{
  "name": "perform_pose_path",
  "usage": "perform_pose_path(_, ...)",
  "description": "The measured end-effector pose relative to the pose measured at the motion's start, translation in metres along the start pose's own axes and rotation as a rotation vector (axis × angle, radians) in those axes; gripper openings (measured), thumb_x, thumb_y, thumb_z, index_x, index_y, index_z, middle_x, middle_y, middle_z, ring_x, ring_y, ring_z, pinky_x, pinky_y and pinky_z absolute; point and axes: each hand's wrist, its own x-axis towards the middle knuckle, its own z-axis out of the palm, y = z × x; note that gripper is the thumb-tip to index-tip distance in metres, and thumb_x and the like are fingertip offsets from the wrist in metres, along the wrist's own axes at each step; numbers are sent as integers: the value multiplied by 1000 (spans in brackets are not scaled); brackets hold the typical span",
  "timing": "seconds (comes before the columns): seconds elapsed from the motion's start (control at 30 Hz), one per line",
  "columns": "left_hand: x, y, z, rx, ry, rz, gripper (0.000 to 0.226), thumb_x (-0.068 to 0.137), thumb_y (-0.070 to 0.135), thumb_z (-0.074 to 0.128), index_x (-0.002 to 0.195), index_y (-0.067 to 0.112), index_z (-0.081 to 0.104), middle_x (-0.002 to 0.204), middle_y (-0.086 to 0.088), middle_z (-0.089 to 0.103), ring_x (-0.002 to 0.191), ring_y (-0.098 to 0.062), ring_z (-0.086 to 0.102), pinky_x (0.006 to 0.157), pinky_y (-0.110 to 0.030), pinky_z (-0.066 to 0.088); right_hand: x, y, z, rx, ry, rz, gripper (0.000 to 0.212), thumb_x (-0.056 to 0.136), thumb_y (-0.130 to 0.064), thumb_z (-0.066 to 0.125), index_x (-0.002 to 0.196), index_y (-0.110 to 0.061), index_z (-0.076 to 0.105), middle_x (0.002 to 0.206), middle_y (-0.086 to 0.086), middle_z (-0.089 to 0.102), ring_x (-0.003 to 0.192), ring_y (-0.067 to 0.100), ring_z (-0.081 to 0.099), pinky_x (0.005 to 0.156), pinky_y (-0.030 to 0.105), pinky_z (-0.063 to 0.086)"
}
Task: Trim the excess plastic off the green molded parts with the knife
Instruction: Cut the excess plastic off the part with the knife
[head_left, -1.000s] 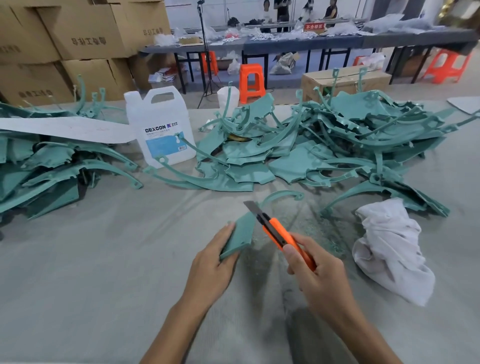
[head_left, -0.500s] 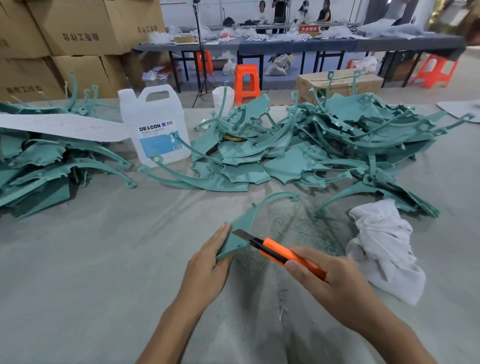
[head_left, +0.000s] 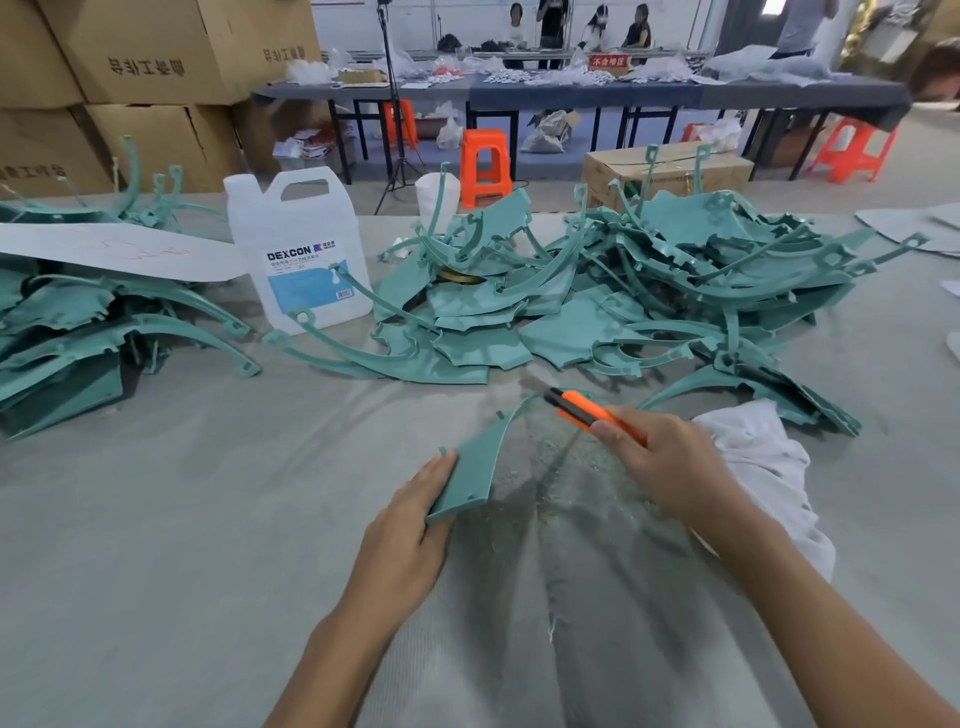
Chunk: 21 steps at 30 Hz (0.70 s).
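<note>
Grey table (head_left: 156, 545): left grip (head_left: 405, 540) holds green part (head_left: 475, 467) near end; right grip (head_left: 670, 462) clasps knife (head_left: 576, 408) at far tip.

Lighting: bright, even, overhead; soft shadows under both forearms on the worktop (head_left: 156, 545). Wide-angle bowing at edges; knife (head_left: 592, 415) tip motion-blurred.

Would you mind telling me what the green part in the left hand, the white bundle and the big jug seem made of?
Green part: rigid moulded plastic, matte, judging by its thin flat panel and edge tabs. White bundle: soft cloth, likely cotton, crumpled in folds. Jug: whitish translucent plastic, seemingly, with moulded handle.
</note>
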Motion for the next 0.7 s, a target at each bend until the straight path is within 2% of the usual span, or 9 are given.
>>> perform_pose_path(0.07,-1,1,0,1,-1,8,58,102,17,54,152,41,36,156,23,35,144,3,32,119,-19,25,16,13,-2,-69,-32,94,29,101,-54,45,92,-38,67,60,-5,59,59,17,59,50,30,37)
perform_pose_path(0.1,-2,1,0,0,0,10,58,102,17,54,152,42,36,156,23,35,144,3,32,119,-19,25,23,20,-3,-126,-44,147,33,102,-53,43,90,-33,66,61,-5,60,59,16,59,49,29,37)
perform_pose_path(0.2,-4,-1,0,-17,4,5,58,102,19,54,149,47,36,155,25,36,142,6,32,118,-17,25,41,41,-4,-284,-87,281,43,105,-50,39,98,-18,68,75,6,64,66,21,60,55,31,46)
perform_pose_path(0.3,-8,-3,-3,-28,4,10,59,102,20,54,144,56,34,153,29,36,141,10,31,116,-13,23,46,47,-5,-350,-74,302,48,105,-49,37,103,-11,67,82,10,63,72,25,60,59,34,47)
perform_pose_path(0.43,-9,-4,-2,-10,8,14,63,101,17,53,140,61,30,153,30,33,141,10,30,116,-12,23,30,39,-3,-279,-2,309,44,104,-47,39,104,-14,67,74,7,63,66,25,61,57,32,49)
perform_pose_path(0.53,-9,-5,-1,2,2,21,63,102,18,53,142,60,29,152,33,31,141,10,30,115,-11,24,12,25,-11,-183,15,265,41,104,-47,41,101,-19,70,65,2,61,59,20,59,50,29,37)
perform_pose_path(0.6,-10,-7,-1,15,-2,21,63,102,17,53,146,57,30,152,35,30,141,11,29,116,-14,26,-2,10,-24,-110,16,186,33,103,-48,45,94,-29,71,56,-3,58,54,16,57,48,30,37)
perform_pose_path(0.67,-9,-7,0,20,1,16,64,101,16,54,148,54,31,152,35,30,141,11,30,115,-13,26,-16,-10,-40,-39,-8,91,24,100,-52,48,90,-43,67,55,-5,61,50,11,57,50,31,43)
perform_pose_path(0.7,-9,-7,0,20,5,11,64,101,16,55,148,53,32,151,36,30,140,11,30,114,-11,25,-23,-20,-47,-26,-34,37,21,99,-55,49,89,-47,65,58,-10,63,52,9,59,48,24,42)
